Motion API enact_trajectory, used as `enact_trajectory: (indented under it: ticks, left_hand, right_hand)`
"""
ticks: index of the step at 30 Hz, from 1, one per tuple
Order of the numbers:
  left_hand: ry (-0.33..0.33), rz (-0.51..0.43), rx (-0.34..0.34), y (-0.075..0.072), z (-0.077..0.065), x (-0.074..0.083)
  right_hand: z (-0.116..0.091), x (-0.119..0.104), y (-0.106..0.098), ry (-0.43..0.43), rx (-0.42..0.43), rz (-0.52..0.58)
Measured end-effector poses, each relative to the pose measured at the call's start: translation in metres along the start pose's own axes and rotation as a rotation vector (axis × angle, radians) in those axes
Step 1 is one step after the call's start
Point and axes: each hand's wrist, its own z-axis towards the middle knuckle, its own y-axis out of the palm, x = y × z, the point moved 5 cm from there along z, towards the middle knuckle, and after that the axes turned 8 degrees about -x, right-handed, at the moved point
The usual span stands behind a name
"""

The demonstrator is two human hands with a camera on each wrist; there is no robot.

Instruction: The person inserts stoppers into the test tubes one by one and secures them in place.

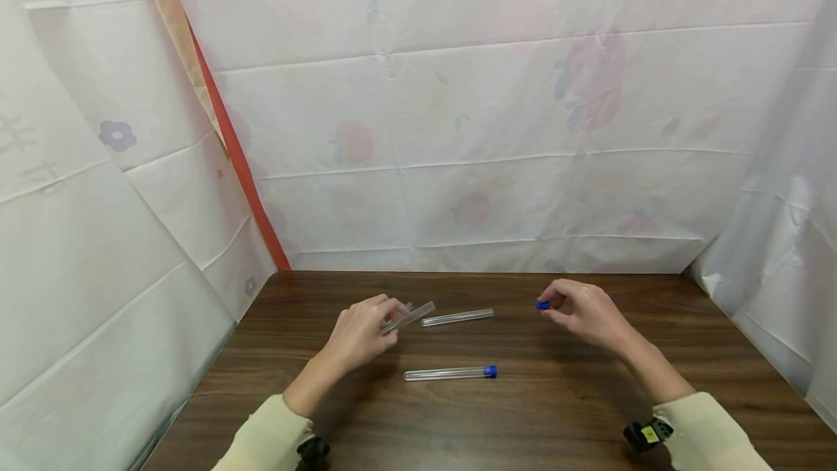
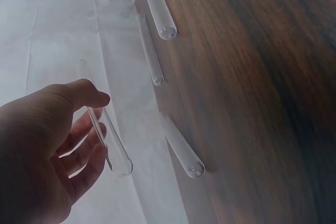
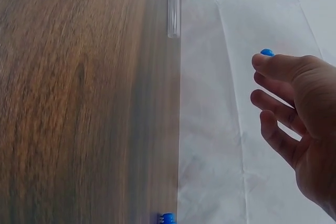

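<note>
White sheets (image 1: 484, 115) with faded fruit and flower print behind and at both sides, creased crosswise. Red strip (image 1: 239, 166) and tan strip (image 1: 171, 6) slanting down the back left.

Tabletop (image 1: 556, 405): dark brown wood grain, far edge meeting the sheets.

Two hands over it, pale sleeves. Left hand (image 1: 362, 329): grip closed, thumb and fingers round the held tube (image 1: 410, 315). Right hand (image 1: 587, 311), well apart: grip a fingertip pinch on the held cap (image 1: 542, 305), other fingers loosely bent.

Tubes, four, clear. Held tube is raised at left centre, tilted; rounded end down-left by the hand, far end up and rightward. Capped tube (image 1: 445, 374) lies nearest the person, axis left-right, rounded end left. Bare tube (image 1: 458, 317) lies beyond, between the hands, rounded end left, right end slightly farther off. Fourth tube (image 2: 181, 145) lies behind the left hand, partly hidden.

Caps, three, blue: held cap; fitted cap (image 1: 490, 371) on capped tube's right end; loose cap (image 3: 168, 218) on the tabletop beyond the right hand.
</note>
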Motion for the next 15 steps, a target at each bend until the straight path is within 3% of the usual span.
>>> enact_trajectory:
  ticks: [8,15]
  left_hand:
    - [0.049,0.013,0.025,0.0,0.002,0.006]
    - [0.082,0.017,0.025,0.003,0.003,0.011]
  right_hand:
    - [0.0,-0.005,0.001,0.011,-0.005,0.012]
    - [0.002,-0.012,0.004,-0.041,0.024,0.007]
